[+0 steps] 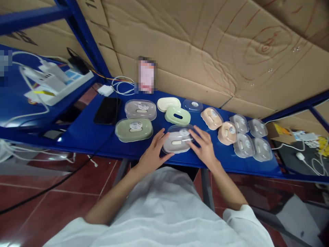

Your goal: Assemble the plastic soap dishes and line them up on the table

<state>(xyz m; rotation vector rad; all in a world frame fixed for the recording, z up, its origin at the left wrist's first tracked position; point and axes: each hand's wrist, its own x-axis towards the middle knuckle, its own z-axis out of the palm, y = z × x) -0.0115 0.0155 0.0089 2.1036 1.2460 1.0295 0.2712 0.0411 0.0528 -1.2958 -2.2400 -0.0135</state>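
My left hand and my right hand flank a grey oval box with a clear lid and a round label. The left fingers and thumb curve about its left end; the right fingers and thumb touch the lid's right side. Just behind it sits a light green oval piece with a dark slot, beside a cream oval piece. A loose clear lid lies farther back. To the left are a green lidded box and another grey lidded box.
Two peach lidded boxes and several small grey lidded boxes stand to the right on the blue table. A black phone lies at left. A blurred upright screen leans against the cardboard wall. A black cable crosses the table's left edge.
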